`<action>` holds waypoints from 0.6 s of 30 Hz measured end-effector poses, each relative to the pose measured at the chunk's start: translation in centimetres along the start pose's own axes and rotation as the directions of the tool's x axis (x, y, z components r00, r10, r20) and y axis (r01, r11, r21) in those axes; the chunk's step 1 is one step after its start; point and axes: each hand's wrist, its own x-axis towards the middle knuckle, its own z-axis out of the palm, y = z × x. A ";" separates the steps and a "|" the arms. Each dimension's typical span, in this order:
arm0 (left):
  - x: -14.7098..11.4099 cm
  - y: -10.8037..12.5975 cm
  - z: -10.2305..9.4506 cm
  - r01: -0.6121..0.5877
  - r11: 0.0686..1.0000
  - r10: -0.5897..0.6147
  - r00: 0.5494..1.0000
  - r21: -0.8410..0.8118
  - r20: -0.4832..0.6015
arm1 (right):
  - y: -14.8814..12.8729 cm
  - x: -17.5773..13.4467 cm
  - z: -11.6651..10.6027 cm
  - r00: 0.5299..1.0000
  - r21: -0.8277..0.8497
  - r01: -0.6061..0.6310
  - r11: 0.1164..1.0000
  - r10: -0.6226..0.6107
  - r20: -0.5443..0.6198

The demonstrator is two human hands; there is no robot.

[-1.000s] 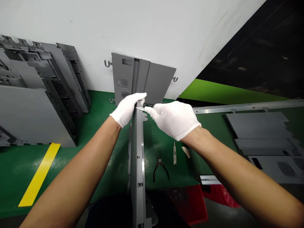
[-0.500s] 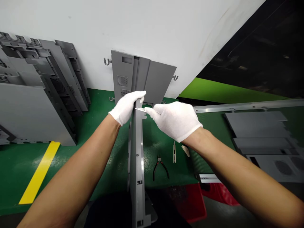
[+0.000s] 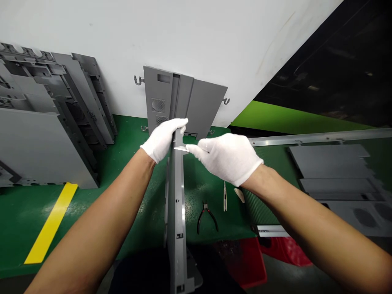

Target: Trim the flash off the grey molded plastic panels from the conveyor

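Observation:
A long grey panel (image 3: 178, 212) stands on its edge in front of me, its narrow side facing up. My left hand (image 3: 161, 141), in a white glove, is closed round the far end of the panel. In my white-gloved right hand (image 3: 231, 158) is a knife, its handle mostly hidden by the fingers. The knife's thin blade (image 3: 181, 148) lies across the panel's narrow edge, just nearer to me than my left hand. Black-handled cutting pliers (image 3: 205, 206) lie on the green surface right of the panel.
A grey panel (image 3: 206, 106) leans on the white wall ahead between metal hooks. Several grey panels (image 3: 33, 143) stand at left near yellow tape (image 3: 52, 222). Tweezers (image 3: 225, 198) lie beside the pliers. At right, grey parts (image 3: 330, 161) rest on a ribbed green belt; a red bin (image 3: 252, 261) is below.
My right hand has brought the blade a short way along the panel's edge toward me. My left hand and the panel have stayed about where they were.

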 end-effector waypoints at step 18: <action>-0.2 -0.2 -2.0 -0.046 0.980 0.038 0.998 0.194 0.046 | 2.0 -6.7 5.1 0.915 0.908 -0.318 0.273 0.341 0.217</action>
